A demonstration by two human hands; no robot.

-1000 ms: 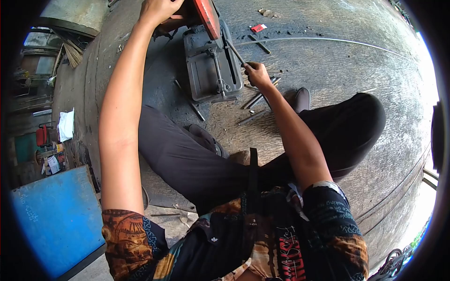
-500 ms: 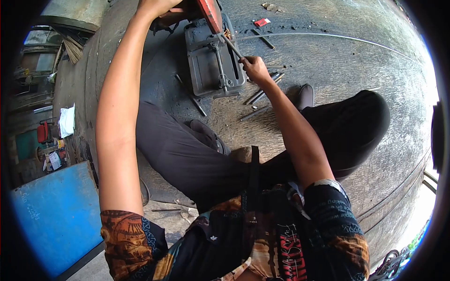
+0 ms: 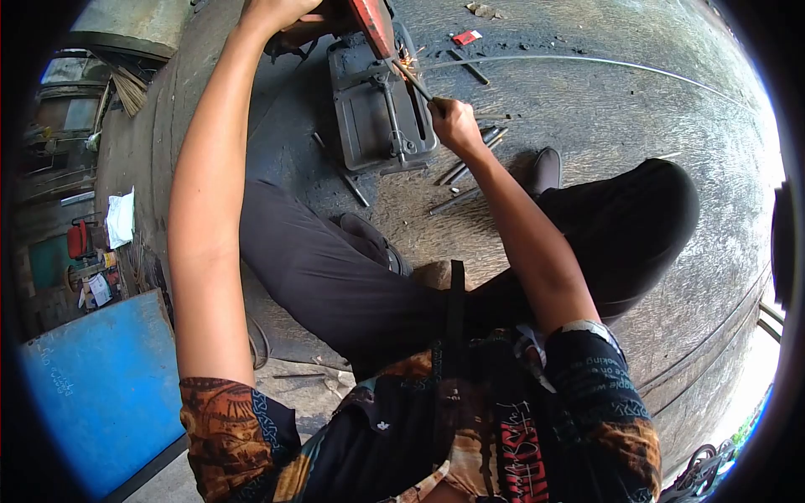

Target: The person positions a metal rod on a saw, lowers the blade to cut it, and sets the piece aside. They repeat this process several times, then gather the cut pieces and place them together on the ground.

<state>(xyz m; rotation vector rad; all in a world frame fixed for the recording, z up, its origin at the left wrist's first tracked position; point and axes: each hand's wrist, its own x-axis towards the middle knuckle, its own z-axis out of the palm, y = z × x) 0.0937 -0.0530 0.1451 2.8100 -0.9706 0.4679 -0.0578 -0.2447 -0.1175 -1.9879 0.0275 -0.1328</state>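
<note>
A cut-off saw with a red guard (image 3: 371,27) and a grey metal base (image 3: 366,134) stands on the floor ahead of me. At the top edge my left hand (image 3: 278,12) is closed on the saw's handle, its fingers partly out of view. My right hand (image 3: 457,124) is wrapped round a thin metal rod (image 3: 412,80), whose far end reaches under the guard. Small orange sparks (image 3: 408,62) show there. The saw's clamp screw (image 3: 392,113) runs along the base, just left of the rod.
Several cut metal pieces (image 3: 474,155) lie right of the base, and another rod (image 3: 342,172) lies on its left. A long thin bar (image 3: 579,58) stretches across the floor to the right. A red packet (image 3: 466,38) lies beyond. A blue panel (image 3: 105,386) is at lower left.
Sparks by the guard are brighter and more spread out. My right hand with the rod has shifted very slightly toward the saw. My left hand has barely moved.
</note>
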